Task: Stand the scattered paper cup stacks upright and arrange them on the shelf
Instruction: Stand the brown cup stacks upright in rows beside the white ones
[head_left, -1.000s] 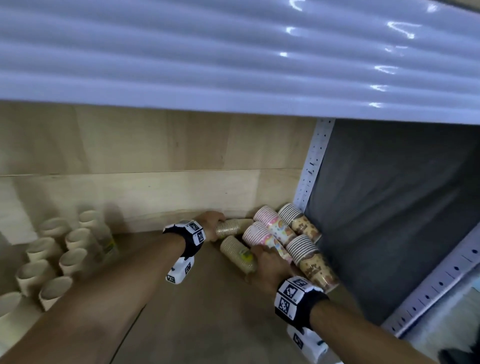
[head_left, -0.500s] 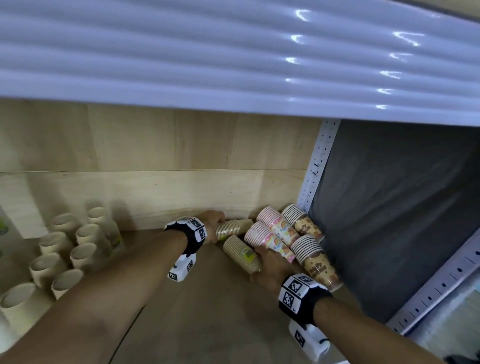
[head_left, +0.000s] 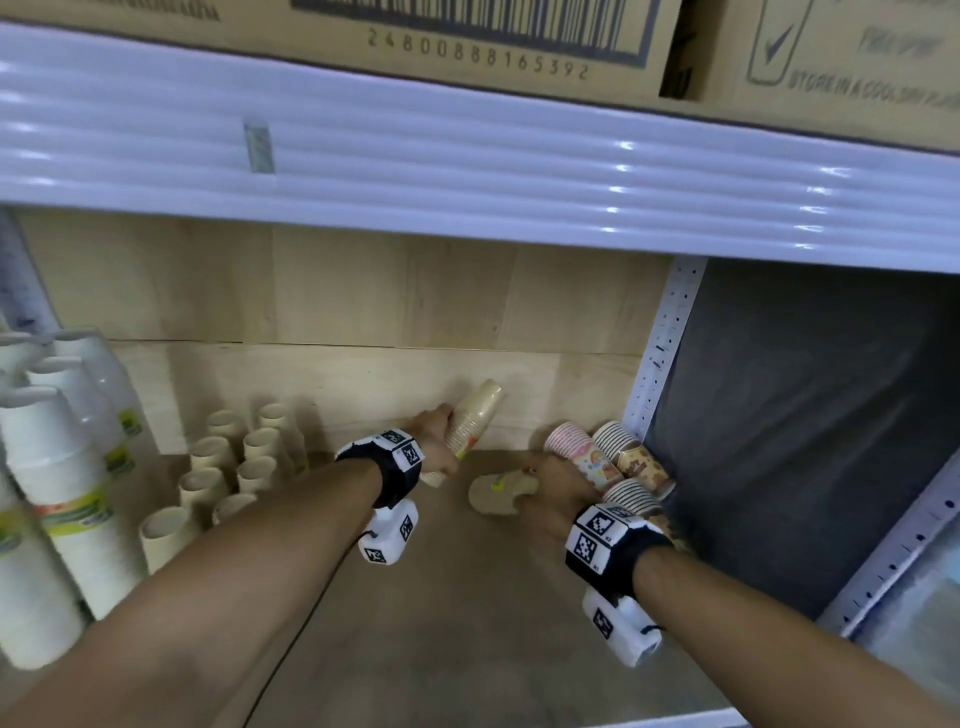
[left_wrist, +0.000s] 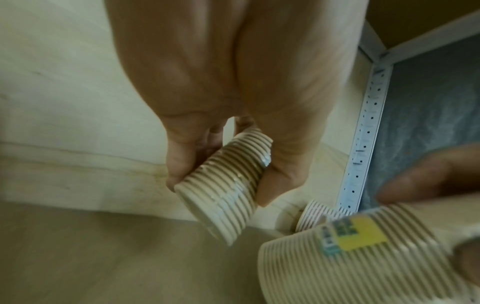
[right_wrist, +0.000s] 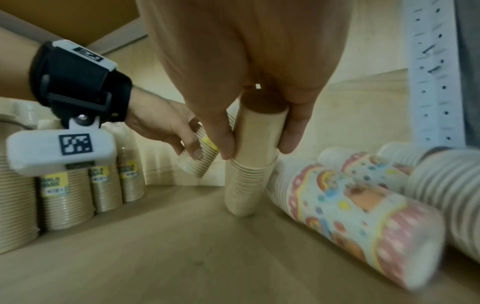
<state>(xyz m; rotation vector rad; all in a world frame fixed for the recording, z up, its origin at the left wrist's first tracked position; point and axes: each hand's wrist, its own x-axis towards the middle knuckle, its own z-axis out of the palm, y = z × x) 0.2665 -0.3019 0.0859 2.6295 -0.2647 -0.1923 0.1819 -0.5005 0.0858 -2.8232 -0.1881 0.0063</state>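
Note:
My left hand (head_left: 441, 441) grips a brown paper cup stack (head_left: 475, 415) and holds it tilted above the wooden shelf (head_left: 467, 623) near the back wall; the left wrist view shows the fingers and thumb wrapped round this stack (left_wrist: 226, 185). My right hand (head_left: 540, 478) grips a second brown stack (head_left: 501, 493) with a yellow label. In the right wrist view that stack (right_wrist: 249, 164) stands almost upright, pinched between thumb and fingers of the right hand (right_wrist: 258, 149), its lower end at the board. Colourful printed stacks (head_left: 587, 452) lie on their sides at the right.
Several upright brown stacks (head_left: 228, 467) stand in rows at the left, with taller white cup stacks (head_left: 62, 493) in front of them. A perforated metal post (head_left: 660, 353) and a dark side panel bound the right. An upper shelf edge (head_left: 467, 171) hangs overhead.
My left hand has lifted its brown stack off the board and tilted it up. The right hand has swung its stack from lying toward upright. The head view has tipped upward.

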